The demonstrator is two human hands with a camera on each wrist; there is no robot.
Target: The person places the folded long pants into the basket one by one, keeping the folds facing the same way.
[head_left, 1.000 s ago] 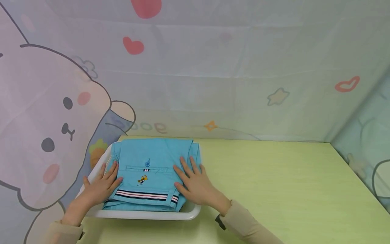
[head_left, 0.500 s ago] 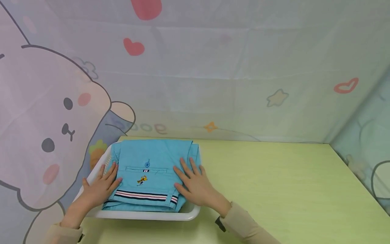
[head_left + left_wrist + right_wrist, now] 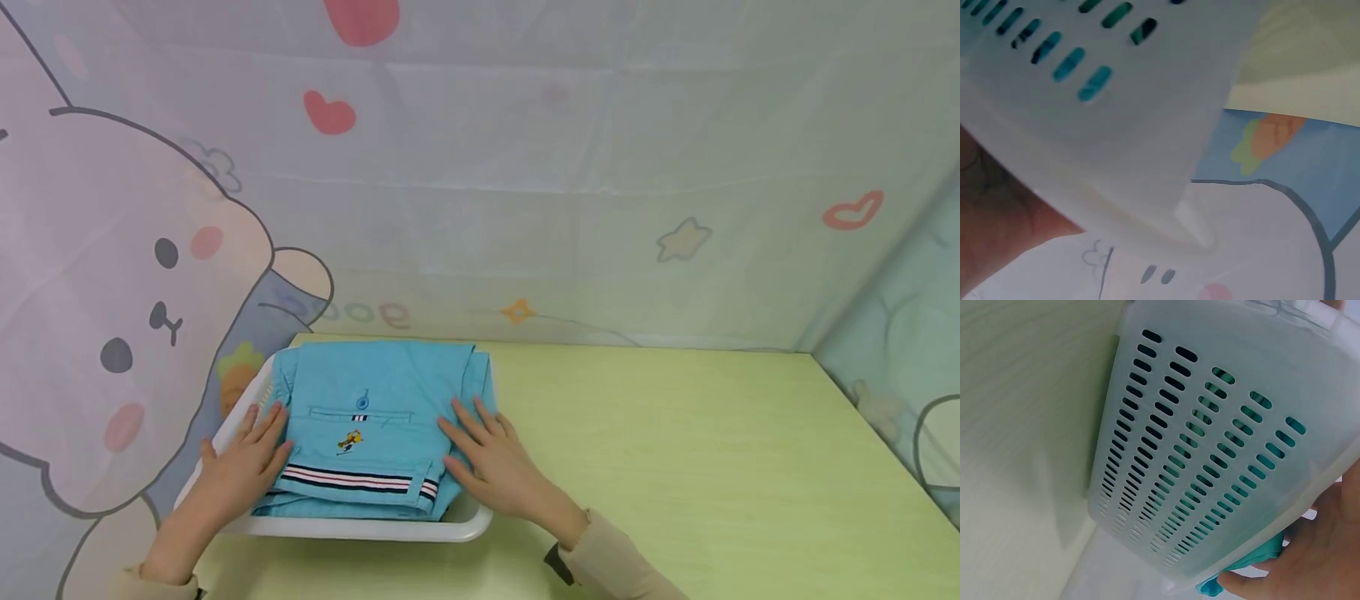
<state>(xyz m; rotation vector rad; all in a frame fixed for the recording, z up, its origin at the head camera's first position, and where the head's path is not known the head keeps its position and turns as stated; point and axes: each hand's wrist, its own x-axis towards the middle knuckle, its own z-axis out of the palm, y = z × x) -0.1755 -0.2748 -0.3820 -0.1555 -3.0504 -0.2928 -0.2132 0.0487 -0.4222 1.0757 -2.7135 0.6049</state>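
A folded turquoise garment (image 3: 371, 421) with a button, a small embroidered figure and a striped band lies in a white slotted plastic basket (image 3: 352, 528) at the table's left. My left hand (image 3: 251, 458) lies flat on the garment's left edge, fingers straight. My right hand (image 3: 487, 458) rests flat on its right edge over the basket rim, fingers spread. The left wrist view shows the basket's wall (image 3: 1104, 125) close up. In the right wrist view the basket's slotted side (image 3: 1210, 456) fills the frame, with turquoise cloth (image 3: 1241, 565) showing at the rim by my fingers (image 3: 1310, 562).
The light green table (image 3: 675, 467) stretches to the right of the basket. A cartoon-print curtain (image 3: 525, 167) hangs along the back and both sides, close behind the basket on the left.
Both hands have slid a little toward me and outward on the garment; the right hand now sits nearer the basket's right rim. The garment and basket have not moved.
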